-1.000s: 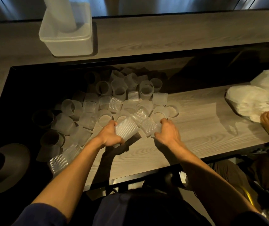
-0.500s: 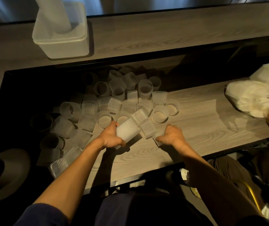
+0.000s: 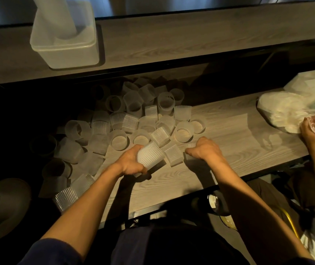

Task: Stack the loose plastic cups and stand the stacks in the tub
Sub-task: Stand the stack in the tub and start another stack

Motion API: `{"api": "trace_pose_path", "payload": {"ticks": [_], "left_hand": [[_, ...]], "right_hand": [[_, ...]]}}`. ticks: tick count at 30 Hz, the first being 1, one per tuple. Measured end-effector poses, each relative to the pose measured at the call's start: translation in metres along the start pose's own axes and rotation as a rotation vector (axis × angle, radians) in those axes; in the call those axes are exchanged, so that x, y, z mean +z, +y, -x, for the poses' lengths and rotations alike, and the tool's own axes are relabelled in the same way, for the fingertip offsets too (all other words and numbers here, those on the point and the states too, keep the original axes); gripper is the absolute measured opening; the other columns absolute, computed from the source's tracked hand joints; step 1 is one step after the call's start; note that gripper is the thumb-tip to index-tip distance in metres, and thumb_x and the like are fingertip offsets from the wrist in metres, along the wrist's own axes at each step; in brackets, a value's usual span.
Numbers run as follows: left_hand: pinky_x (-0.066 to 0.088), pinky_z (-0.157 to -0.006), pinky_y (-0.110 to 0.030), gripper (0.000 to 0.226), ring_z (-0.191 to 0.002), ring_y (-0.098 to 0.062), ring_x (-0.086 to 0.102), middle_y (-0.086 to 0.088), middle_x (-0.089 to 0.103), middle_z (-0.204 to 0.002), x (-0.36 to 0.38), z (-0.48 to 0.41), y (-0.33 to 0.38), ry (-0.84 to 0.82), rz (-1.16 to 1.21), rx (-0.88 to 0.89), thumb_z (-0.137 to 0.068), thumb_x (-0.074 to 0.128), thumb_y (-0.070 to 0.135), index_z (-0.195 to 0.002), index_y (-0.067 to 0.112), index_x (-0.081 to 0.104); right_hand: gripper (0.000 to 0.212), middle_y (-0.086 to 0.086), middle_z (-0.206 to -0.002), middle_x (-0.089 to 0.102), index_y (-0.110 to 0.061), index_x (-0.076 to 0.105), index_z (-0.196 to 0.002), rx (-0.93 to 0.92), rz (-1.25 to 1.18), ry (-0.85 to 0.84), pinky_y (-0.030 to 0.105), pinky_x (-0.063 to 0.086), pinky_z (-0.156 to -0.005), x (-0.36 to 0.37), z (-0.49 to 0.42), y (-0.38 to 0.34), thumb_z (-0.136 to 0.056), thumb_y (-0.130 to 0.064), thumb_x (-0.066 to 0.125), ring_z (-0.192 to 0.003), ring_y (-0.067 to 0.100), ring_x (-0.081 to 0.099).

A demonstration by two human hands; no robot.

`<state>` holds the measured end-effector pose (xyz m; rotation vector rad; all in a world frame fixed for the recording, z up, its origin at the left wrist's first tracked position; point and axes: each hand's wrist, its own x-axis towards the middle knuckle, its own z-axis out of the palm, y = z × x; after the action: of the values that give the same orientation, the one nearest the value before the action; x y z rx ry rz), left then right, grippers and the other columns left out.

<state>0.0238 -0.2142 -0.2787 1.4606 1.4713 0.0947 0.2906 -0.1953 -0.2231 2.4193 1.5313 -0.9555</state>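
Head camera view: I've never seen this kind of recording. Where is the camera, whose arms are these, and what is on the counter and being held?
There is no machine here. A person works with bare hands, and the only camera sits on their head, looking down. The left hand grips what looks like a short stack of ribbed cups lying on its side. The right hand curls over a single ribbed cup. Many loose cups lie scattered on the wooden counter. Far left, a tub holds a tall stack. At right, another person's hand handles a white bag.

Left hand (image 3: 131,164) grips a ribbed cup stack (image 3: 151,155), right hand (image 3: 205,150) holds a single cup (image 3: 192,145) (loose cups (image 3: 133,109) heaped just beyond).
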Motion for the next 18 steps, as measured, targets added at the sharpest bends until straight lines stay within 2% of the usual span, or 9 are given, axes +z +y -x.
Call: {"api": "trace_pose_path", "payload": {"ticks": [3,5,8,11,12,15,18], "left_hand": [[0.058,-0.086,-0.043,0.097,-0.117,-0.027,0.05,-0.004,0.049,-0.126,0.005,0.0,0.001,-0.022,-0.007,0.0,-0.064,0.085,0.011,-0.145,0.027,0.034],[0.059,-0.083,-0.041,0.096,-0.117,-0.027,0.051,-0.004,0.05,-0.125,0.008,-0.001,0.002,-0.025,-0.009,-0.002,-0.065,0.085,0.01,-0.144,0.026,0.034],[0.058,-0.077,-0.034,0.095,-0.115,-0.025,0.051,-0.003,0.05,-0.123,0.012,-0.002,0.004,-0.025,-0.018,-0.004,-0.065,0.086,0.01,-0.144,0.025,0.035],[0.059,-0.078,-0.035,0.095,-0.114,-0.024,0.051,-0.002,0.05,-0.123,0.011,-0.002,0.005,-0.018,-0.031,-0.01,-0.064,0.086,0.011,-0.144,0.024,0.035],[0.059,-0.08,-0.036,0.095,-0.114,-0.024,0.051,-0.002,0.05,-0.123,0.011,-0.002,0.005,-0.017,-0.03,-0.011,-0.064,0.086,0.011,-0.144,0.024,0.035],[0.059,-0.084,-0.04,0.096,-0.114,-0.024,0.051,-0.002,0.051,-0.122,0.008,-0.001,0.004,-0.012,-0.036,-0.011,-0.064,0.086,0.012,-0.144,0.024,0.035],[0.058,-0.087,-0.042,0.097,-0.116,-0.024,0.051,-0.001,0.05,-0.124,0.007,0.002,0.004,-0.014,-0.037,-0.007,-0.063,0.086,0.013,-0.144,0.025,0.034]], "right_hand": [[0.057,0.012,-0.128,0.058,-0.007,0.055,-0.128,-0.014,-0.161,-0.062,0.036,0.046,-0.089,0.006,0.001,0.004,-0.088,-0.044,0.072,-0.121,0.03,0.056],[0.064,0.014,-0.133,0.057,-0.006,0.051,-0.134,-0.012,-0.324,-0.097,0.038,0.049,-0.094,0.013,0.002,0.008,-0.086,-0.043,0.075,-0.122,0.03,0.056],[0.058,0.01,-0.123,0.059,-0.009,0.053,-0.129,-0.04,-0.497,-0.111,0.035,0.048,-0.087,0.02,0.004,0.01,-0.086,-0.04,0.076,-0.108,0.023,0.056],[0.021,-0.001,-0.102,0.061,-0.021,0.057,-0.098,-0.114,-0.595,-0.135,0.03,0.043,-0.084,0.023,0.004,0.012,-0.09,-0.032,0.073,-0.099,0.016,0.054],[0.018,-0.005,-0.096,0.06,-0.023,0.056,-0.094,-0.13,-0.634,-0.146,0.031,0.043,-0.086,0.022,0.006,0.011,-0.091,-0.03,0.073,-0.1,0.015,0.054],[0.029,-0.009,-0.095,0.057,-0.02,0.058,-0.112,-0.155,-0.711,-0.194,0.03,0.046,-0.086,0.026,0.005,0.008,-0.09,-0.031,0.074,-0.1,0.013,0.056],[0.031,-0.009,-0.097,0.06,-0.022,0.056,-0.111,-0.181,-0.742,-0.22,0.027,0.048,-0.079,0.029,0.004,0.006,-0.089,-0.03,0.075,-0.089,0.006,0.056]]}}
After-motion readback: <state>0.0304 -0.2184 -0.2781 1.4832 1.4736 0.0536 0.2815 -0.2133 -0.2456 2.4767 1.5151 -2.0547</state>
